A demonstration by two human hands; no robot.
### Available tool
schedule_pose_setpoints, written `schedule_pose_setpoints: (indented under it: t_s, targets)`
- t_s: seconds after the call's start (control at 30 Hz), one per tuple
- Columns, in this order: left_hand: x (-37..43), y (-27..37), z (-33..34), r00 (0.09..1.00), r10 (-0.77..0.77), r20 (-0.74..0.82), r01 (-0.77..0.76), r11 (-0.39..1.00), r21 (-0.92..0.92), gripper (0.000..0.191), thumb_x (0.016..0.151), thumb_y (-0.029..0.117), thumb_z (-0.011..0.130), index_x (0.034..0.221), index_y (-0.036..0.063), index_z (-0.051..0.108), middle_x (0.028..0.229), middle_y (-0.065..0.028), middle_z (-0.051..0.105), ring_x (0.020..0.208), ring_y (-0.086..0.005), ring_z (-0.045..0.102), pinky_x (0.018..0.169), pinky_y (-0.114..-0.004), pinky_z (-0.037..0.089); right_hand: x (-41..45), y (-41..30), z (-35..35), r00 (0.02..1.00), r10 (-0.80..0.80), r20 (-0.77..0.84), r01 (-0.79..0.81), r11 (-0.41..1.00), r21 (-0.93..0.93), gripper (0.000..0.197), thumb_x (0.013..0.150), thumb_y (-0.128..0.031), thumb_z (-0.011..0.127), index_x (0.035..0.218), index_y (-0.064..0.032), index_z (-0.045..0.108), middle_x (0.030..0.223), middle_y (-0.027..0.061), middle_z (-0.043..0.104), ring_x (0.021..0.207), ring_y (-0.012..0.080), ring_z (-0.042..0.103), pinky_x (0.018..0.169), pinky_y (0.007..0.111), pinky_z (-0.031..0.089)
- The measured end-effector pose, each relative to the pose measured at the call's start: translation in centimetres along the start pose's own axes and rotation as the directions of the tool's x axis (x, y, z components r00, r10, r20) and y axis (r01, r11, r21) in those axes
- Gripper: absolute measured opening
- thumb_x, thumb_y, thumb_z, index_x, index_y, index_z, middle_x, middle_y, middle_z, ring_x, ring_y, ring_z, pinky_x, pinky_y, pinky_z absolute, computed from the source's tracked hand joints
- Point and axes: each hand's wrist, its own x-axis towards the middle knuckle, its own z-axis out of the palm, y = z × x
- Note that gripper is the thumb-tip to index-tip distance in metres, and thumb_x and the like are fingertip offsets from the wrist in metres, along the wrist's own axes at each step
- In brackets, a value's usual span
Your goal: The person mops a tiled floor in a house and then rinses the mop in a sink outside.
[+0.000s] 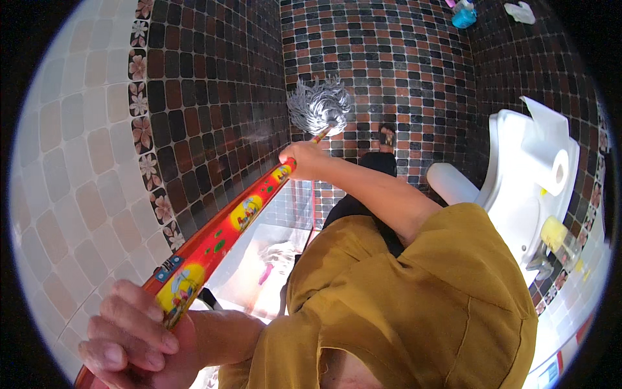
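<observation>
A string mop lies diagonally before me, its grey-white yarn head point(318, 104) spread on the tiled floor close to the left wall. Its handle point(247, 213) is red, with yellow picture patches and green spots. Near the top end, my left hand point(141, 330) is closed around this handle, close to the camera. Further down, my right hand point(306, 160) grips the same handle, its arm stretched across my body. Between that hand and the yarn, only a short length of the handle shows.
A white washbasin point(510, 194) on a pedestal point(449, 182) stands at right, bearing a paper roll point(559, 170) and a clear bottle with a yellow top point(556, 233). A blue container point(464, 18) sits at the far right corner. My sandalled foot point(387, 136) is beyond the mop's right side.
</observation>
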Motion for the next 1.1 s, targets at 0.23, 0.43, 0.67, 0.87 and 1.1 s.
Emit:
schedule_pose_setpoints:
  t_s: [0.23, 0.43, 0.67, 0.87, 1.1]
  targets:
    - [-2.6, -3.0, 0.1, 0.987, -0.050, 0.155, 0.084, 0.970, -0.227, 0.024, 0.086, 0.021, 0.035, 0.079, 0.0059, 0.051, 0.053, 0.0011, 0.045, 0.042, -0.0097, 0.045, 0.049, -0.028, 0.035, -7.4, 5.0, -5.6, 0.972, 0.092, -0.217, -0.144, 0.961, -0.237, 0.015, 0.064, -0.025, 0.064, 0.069, -0.0115, 0.060, 0.073, 0.0116, 0.060, 0.073, 0.0304, 0.059, 0.063, 0.041, 0.047]
    - [-5.0, -9.5, 7.9, 0.947, -0.125, 0.297, 0.269, 0.814, -0.516, 0.023, 0.081, 0.025, 0.041, 0.074, 0.0079, 0.055, 0.047, 0.0028, 0.042, 0.040, -0.0096, 0.040, 0.048, -0.028, 0.033, -15.3, 12.0, -11.0, 0.805, 0.246, -0.540, -0.394, 0.902, -0.177, 0.013, 0.062, -0.018, 0.064, 0.066, -0.0085, 0.056, 0.070, 0.0109, 0.059, 0.071, 0.0325, 0.057, 0.064, 0.041, 0.046]
    - [-5.2, -12.1, 13.3, 0.791, -0.075, 0.608, 0.516, 0.615, -0.596, 0.023, 0.079, 0.024, 0.041, 0.069, 0.0069, 0.052, 0.047, 0.0012, 0.044, 0.039, -0.0125, 0.040, 0.047, -0.030, 0.034, -20.9, 16.1, -10.9, 0.572, 0.308, -0.760, -0.502, 0.865, -0.027, 0.012, 0.059, -0.009, 0.064, 0.062, -0.0052, 0.053, 0.067, 0.0140, 0.055, 0.067, 0.0327, 0.055, 0.058, 0.041, 0.042]
    - [-1.4, -11.5, 11.2, 0.736, -0.148, 0.661, 0.591, 0.617, -0.520, 0.024, 0.082, 0.027, 0.041, 0.070, 0.0082, 0.051, 0.046, 0.0031, 0.041, 0.039, -0.0100, 0.035, 0.048, -0.028, 0.033, -18.1, 13.8, -7.7, 0.532, 0.365, -0.764, -0.484, 0.871, 0.079, 0.017, 0.057, -0.010, 0.067, 0.066, -0.0049, 0.053, 0.068, 0.0124, 0.055, 0.066, 0.0323, 0.054, 0.059, 0.039, 0.042]
    - [2.9, -3.2, 2.4, 0.795, -0.060, 0.603, 0.349, 0.859, -0.375, 0.020, 0.083, 0.025, 0.041, 0.073, 0.0107, 0.051, 0.047, 0.0052, 0.044, 0.041, -0.0062, 0.042, 0.047, -0.024, 0.032, -7.2, 4.1, -3.9, 0.696, 0.101, -0.711, -0.125, 0.992, 0.019, 0.017, 0.056, -0.011, 0.067, 0.058, -0.0090, 0.050, 0.065, 0.0111, 0.054, 0.068, 0.0328, 0.054, 0.059, 0.042, 0.041]
